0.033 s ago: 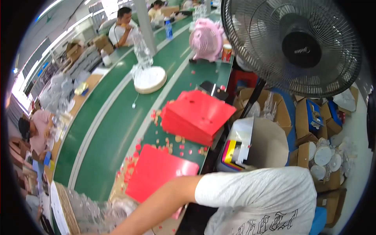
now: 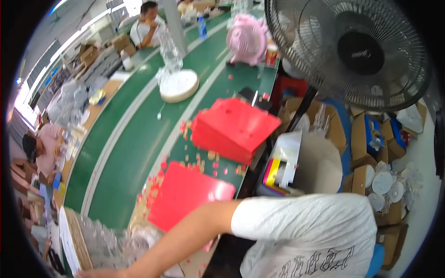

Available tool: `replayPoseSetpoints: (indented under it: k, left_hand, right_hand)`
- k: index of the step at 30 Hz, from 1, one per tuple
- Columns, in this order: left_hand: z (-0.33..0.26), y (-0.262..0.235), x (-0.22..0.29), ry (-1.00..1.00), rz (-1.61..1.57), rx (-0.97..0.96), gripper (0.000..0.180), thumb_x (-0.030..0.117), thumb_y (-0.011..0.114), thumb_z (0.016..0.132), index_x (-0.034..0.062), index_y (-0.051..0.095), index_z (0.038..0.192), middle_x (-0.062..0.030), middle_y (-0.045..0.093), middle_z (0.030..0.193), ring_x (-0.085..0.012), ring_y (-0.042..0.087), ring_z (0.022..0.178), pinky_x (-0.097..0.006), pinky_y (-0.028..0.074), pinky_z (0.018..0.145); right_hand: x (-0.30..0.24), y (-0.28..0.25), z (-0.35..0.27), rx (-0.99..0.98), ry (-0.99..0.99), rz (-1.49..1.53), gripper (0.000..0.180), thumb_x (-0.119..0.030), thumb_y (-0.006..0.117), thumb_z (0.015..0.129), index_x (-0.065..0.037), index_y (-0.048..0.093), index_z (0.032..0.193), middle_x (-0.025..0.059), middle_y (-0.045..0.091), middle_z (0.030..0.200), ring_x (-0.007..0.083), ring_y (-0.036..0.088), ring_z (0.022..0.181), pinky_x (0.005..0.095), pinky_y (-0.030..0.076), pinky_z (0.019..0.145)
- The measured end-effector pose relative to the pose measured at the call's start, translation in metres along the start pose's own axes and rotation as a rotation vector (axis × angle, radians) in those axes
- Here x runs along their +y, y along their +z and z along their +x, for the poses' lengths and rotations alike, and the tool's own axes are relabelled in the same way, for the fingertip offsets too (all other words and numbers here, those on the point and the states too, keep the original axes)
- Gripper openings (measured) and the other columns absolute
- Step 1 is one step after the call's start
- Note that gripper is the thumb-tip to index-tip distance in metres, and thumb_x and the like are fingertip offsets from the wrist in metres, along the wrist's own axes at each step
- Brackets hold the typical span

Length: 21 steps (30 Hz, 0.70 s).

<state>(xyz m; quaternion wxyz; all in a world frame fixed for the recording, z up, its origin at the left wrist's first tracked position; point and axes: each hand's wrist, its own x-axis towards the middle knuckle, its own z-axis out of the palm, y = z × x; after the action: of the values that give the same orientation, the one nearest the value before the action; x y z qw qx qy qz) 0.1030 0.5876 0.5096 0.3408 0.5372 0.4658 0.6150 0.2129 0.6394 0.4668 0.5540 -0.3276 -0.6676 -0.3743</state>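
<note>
Right, we lean far out to the near left, and our left hand (image 2: 92, 273) sits at the very bottom edge of the view, touching or just beside the heap of clear plastic pieces (image 2: 109, 241). Only a sliver of the hand shows, so we cannot tell whether the fingers are spread or closed on anything. Our right hand is out of sight.

The clear pieces lie bunched on the near left corner of the bench, against a cardboard tray (image 2: 76, 243) and just near of the flat red sheet (image 2: 185, 194). We judge them thin-walled and very light, glossy and likely slippery, and easy to dent or crack if squeezed. A gentle hold at a rim or an outer edge looks safer than a grab at the middle of the heap.

Farther off, a stack of red sheets (image 2: 232, 127) sits tilted at the right side of the green belt (image 2: 125, 153), with small red scraps (image 2: 192, 160) scattered around it. Beyond that we see a round white disc (image 2: 178, 85), a small pink fan (image 2: 248, 37) and, far right, a big black fan (image 2: 357, 51).
</note>
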Motion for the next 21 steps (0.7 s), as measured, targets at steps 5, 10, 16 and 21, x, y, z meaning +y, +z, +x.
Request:
replayPoseSetpoints:
  k: [5, 10, 16, 21]
  left_hand:
    - [0.065, -0.043, -0.058, -0.134, -0.142, -0.106, 0.032, 0.031, 0.05, 0.1, 0.0028, 0.063, 0.108, 0.0005, 0.062, 0.082, -0.0005, 0.028, 0.043, -0.019, 0.019, 0.038]
    - [0.048, -0.02, -0.038, -0.136, -0.169, -0.202, 0.029, 0.032, 0.054, 0.099, 0.0077, 0.059, 0.083, -0.0055, 0.065, 0.079, -0.0032, 0.029, 0.036, -0.02, 0.022, 0.033]
    - [0.044, -0.013, -0.036, -0.1, -0.249, -0.246, 0.032, 0.033, 0.054, 0.098, 0.0087, 0.058, 0.077, -0.0064, 0.064, 0.073, -0.0036, 0.029, 0.036, -0.021, 0.021, 0.034]
    - [0.041, -0.009, -0.033, -0.065, -0.224, -0.214, 0.037, 0.036, 0.055, 0.098, 0.0085, 0.056, 0.073, -0.0077, 0.064, 0.069, -0.0036, 0.028, 0.035, -0.021, 0.019, 0.036]
  right_hand:
    - [0.024, -0.046, -0.005, -0.103, -0.07, 0.107, 0.047, -0.028, 0.062, 0.075, -0.003, 0.06, 0.114, 0.0163, 0.054, 0.131, 0.0338, 0.038, 0.134, 0.0549, 0.022, 0.112]
    - [0.062, -0.163, -0.063, -0.027, 0.485, 0.215, 0.06, -0.023, 0.072, 0.071, -0.011, 0.057, 0.128, 0.014, 0.037, 0.148, 0.0347, 0.031, 0.139, 0.0603, 0.016, 0.113]
    - [0.154, -0.374, -0.164, -0.275, 1.004, -0.968, 0.044, -0.044, 0.059, 0.089, -0.007, 0.066, 0.112, 0.0166, 0.056, 0.129, 0.0307, 0.048, 0.125, 0.0563, 0.029, 0.107]
    - [0.17, -0.418, -0.191, -0.764, 1.568, -0.633, 0.079, -0.07, 0.047, 0.085, -0.008, 0.055, 0.133, 0.0188, 0.046, 0.143, 0.0326, 0.039, 0.136, 0.0581, 0.014, 0.114]
